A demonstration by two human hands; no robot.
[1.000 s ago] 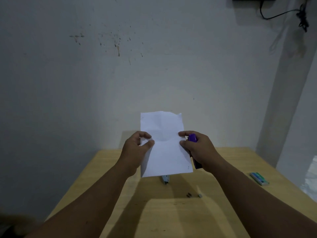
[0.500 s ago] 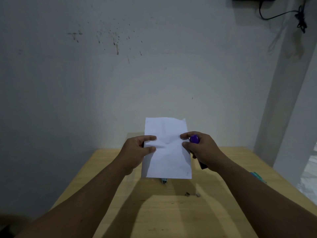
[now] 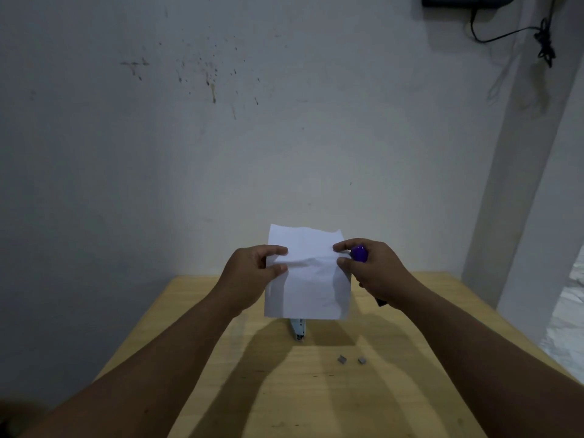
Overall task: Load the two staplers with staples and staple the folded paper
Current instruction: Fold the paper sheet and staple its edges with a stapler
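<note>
A white sheet of paper (image 3: 308, 279) is held upright above the wooden table (image 3: 316, 390), creased across its middle. My left hand (image 3: 249, 276) pinches its left edge between thumb and fingers. My right hand (image 3: 376, 273) pinches the right edge and also grips a purple stapler (image 3: 359, 253), whose dark end (image 3: 380, 301) sticks out under the palm. A second, pale blue stapler (image 3: 298, 329) lies on the table, mostly hidden behind the paper. Two small staple strips (image 3: 342, 359) lie on the table in front of it.
A stained white wall (image 3: 252, 137) rises right behind the table's far edge. A dark device with a hanging black cable (image 3: 512, 30) is at the top right. A white pillar (image 3: 518, 184) stands to the right of the table.
The paper has come lower and its top half is bending over along the middle crease. Both hands moved down with it. The green staple box at the right is out of view now.
</note>
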